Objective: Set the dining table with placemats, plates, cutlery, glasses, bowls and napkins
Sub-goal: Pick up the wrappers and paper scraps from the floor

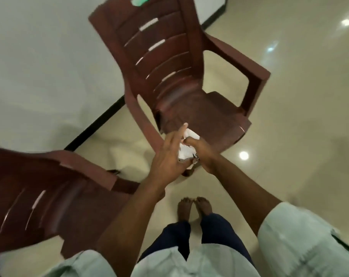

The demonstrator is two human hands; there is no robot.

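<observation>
- White napkin (186, 150) was pinched between both hands, crumpled or part-folded, long axis running roughly away from the body.
- Right hand (202, 154) was clenched on the napkin from the right, thumb on top; something small and dark showed at the napkin's near end, too blurred to name.
- Left hand (167, 156) pressed flat against the napkin's left side, fingers (181, 129) extended past its far end — grasping or just steadying, leaned toward grasping.
- Both hands equally close to the napkin; neither led.
- Just beyond the grip: seat of a brown plastic chair (199, 104), empty as far as visible.
- Left of and nearer than the grip: a second brown chair (49, 196), cut off at the frame edge.
- Below the grip: bare feet (193, 206) on glossy floor tiles (289, 116).
- No dining table, placemats or plates in view, so direction from grip to the table couldn't be told; judged the person was between fetch and place.
- Heavy motion blur overall.
</observation>
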